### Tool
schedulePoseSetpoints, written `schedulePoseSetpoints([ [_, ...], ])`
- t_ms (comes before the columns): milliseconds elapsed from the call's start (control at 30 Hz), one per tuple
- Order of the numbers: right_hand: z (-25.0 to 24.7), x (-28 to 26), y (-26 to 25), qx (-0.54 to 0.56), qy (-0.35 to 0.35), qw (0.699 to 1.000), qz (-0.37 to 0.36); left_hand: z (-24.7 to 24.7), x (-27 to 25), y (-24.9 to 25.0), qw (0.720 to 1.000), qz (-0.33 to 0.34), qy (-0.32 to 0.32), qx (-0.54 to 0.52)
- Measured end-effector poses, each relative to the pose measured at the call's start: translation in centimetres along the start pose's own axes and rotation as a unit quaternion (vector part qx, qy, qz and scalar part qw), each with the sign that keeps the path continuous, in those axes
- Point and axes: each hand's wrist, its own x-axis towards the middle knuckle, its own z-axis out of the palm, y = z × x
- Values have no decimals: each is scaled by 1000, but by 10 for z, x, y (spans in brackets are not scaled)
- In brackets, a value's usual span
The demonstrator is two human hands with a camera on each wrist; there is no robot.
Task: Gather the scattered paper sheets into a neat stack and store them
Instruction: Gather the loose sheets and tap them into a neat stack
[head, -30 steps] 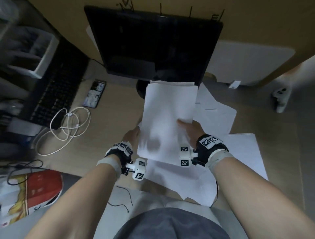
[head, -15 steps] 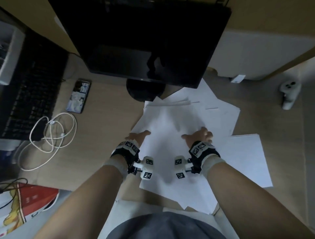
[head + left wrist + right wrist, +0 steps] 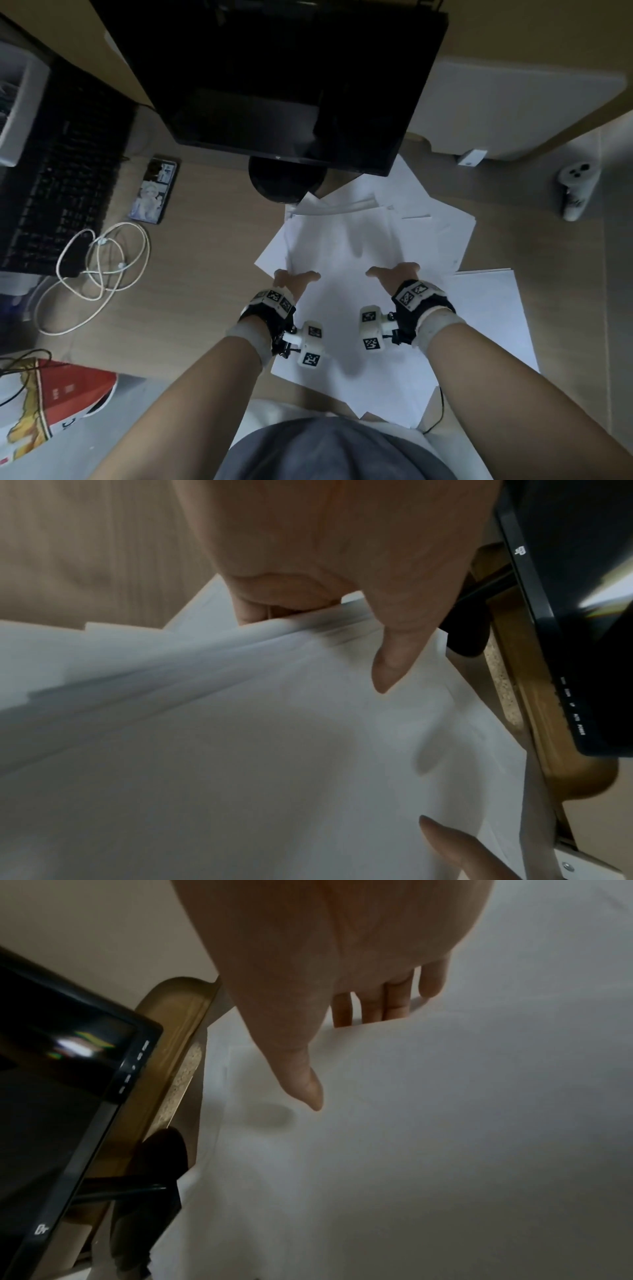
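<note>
A loose stack of white paper sheets (image 3: 342,246) lies on the wooden desk below the monitor, its edges uneven. My left hand (image 3: 296,279) is at the stack's left edge. In the left wrist view its fingers (image 3: 260,607) curl under the lifted sheet edges (image 3: 274,750) and the thumb lies over the top. My right hand (image 3: 394,274) is at the right edge. In the right wrist view its straight fingers (image 3: 369,1010) slip behind the top sheet's edge (image 3: 445,1123) while the thumb hovers above the paper. More sheets (image 3: 489,315) spread out to the right and beneath.
A black monitor (image 3: 274,85) on a round base (image 3: 284,181) stands just behind the papers. On the left are a phone (image 3: 154,188), a coiled white cable (image 3: 102,267) and a black keyboard (image 3: 58,192). A white controller (image 3: 579,188) lies far right, a red and white bag (image 3: 51,404) near left.
The stack, held upright in both hands a second ago, has come down flat onto the desk. Both hands have since shifted from lying on the paper to its left and right edges.
</note>
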Motion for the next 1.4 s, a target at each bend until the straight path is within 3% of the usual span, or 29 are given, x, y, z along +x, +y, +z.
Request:
schedulePoseSetpoints([
  [167, -20, -3, 15, 43, -45, 997, -52, 27, 11, -19, 999, 26, -28, 38],
  [267, -30, 2, 27, 76, -39, 994, -70, 43, 18, -17, 998, 35, -44, 34],
  [400, -35, 8, 37, 103, -26, 988, -113, 35, -20, 5, 999, -3, 3, 51],
  [667, -27, -10, 39, 133, -78, 972, -176, 22, -26, -3, 996, 35, 41, 65],
  [867, -51, -31, 43, 232, -75, 938, -246, 5, -43, -2, 994, 90, 55, 8],
  [967, -72, -47, 41, 289, -92, 917, -261, 3, -67, 23, 991, 126, 40, -31],
  [1033, -88, -61, 38, 328, -73, 903, -269, 5, -87, 42, 985, 165, 41, -15],
  [1200, -116, -91, 32, 420, -1, 861, -286, 11, -123, 66, 957, 252, 76, -125],
  [1400, -122, -89, 55, 347, -13, 873, -343, 12, -124, 56, 955, 290, 61, -19],
])
